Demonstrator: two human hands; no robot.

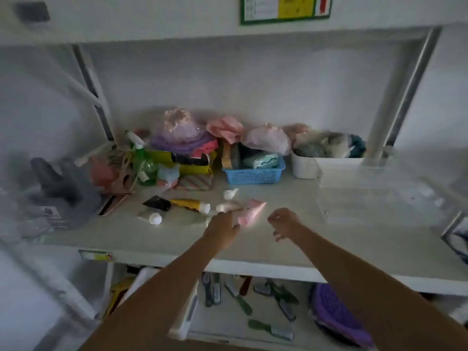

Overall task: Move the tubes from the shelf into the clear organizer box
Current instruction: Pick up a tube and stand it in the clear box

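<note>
Tubes [188, 207] lie scattered on the shelf [152, 239]; my left hand [222, 231], fingers loosely spread, touches the pink tube [252, 212]. My right hand [283, 222], loosely curled and empty, hovers just beside it.

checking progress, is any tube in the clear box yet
No, the clear organizer box looks empty, and the tubes, like the pink tube, lie on the shelf.

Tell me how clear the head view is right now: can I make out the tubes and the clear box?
Head view: dim overall, soft and smeared toward the edges, with wide-angle bending of the shelf frame. A bright patch lights the pink tube near the left hand. The clear organizer box at right is washed out, its walls barely traceable.
</note>
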